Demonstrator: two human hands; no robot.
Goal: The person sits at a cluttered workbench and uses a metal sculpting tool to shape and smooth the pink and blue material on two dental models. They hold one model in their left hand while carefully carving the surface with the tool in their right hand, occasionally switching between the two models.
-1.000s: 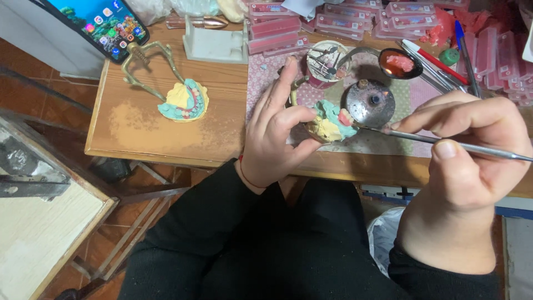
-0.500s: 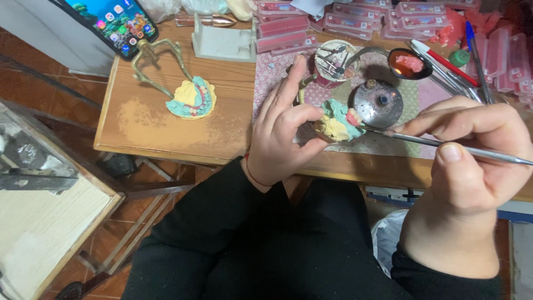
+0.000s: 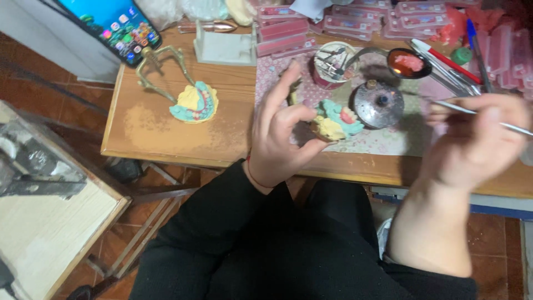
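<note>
Teal dental cast [image 3: 336, 119] sits pinched in left hand [image 3: 280, 136].

Our right hand [image 3: 477, 139] now lifts the thin metal tool [image 3: 472, 114] away from the dental model [image 3: 336, 119]; half a second ago its tip touched the model. The hand blurs, so its exact grip seems uncertain. Our left hand [image 3: 280, 139] opens its fingers wider.

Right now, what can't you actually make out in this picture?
- Right hand: motion-blurred in the head view; its grip on the thin metal tool is unclear.
- Dental model: its near side is hidden by the left hand.
- Phone: cut off by the top edge.
</note>
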